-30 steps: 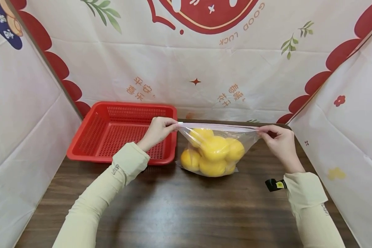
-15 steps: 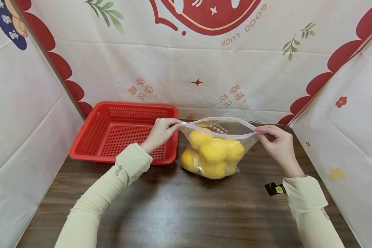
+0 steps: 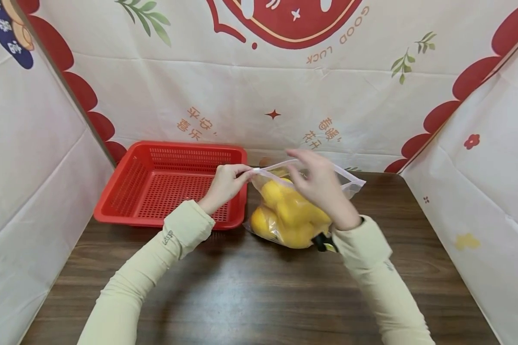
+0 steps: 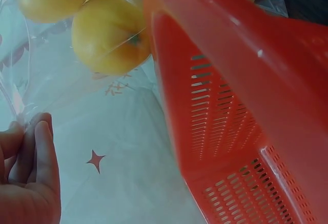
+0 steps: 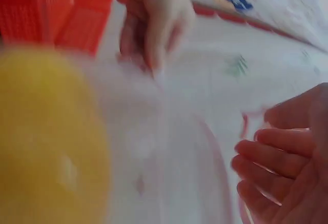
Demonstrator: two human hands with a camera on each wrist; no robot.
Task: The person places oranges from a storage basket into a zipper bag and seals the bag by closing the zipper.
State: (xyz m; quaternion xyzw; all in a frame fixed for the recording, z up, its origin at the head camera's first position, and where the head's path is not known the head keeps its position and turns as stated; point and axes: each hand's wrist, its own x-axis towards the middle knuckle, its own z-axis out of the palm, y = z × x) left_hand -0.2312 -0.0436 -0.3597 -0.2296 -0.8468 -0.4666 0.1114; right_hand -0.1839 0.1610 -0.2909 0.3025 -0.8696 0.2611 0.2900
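A clear zip bag with a pale pink rim stands on the table, filled with several yellow-orange round fruits. My left hand pinches the bag's left top corner, beside the white slider. The bag's mouth gapes. Over its right half is my right hand, blurred, with nothing in its fingers; it hides part of the rim and some fruits. In the right wrist view the right hand has loosely bent fingers, apart from the bag. The left wrist view shows thumb and fingers of the left hand together on the film.
A red plastic basket with slotted walls stands left of the bag, its bare floor visible. My left forearm passes over its front right corner. Printed white cloth hangs behind and at both sides. Brown wood table lies in front.
My right hand has let go of the bag's right corner and moved left over the mouth. The mouth went from nearly flat to gaping. My left hand keeps its pinch.
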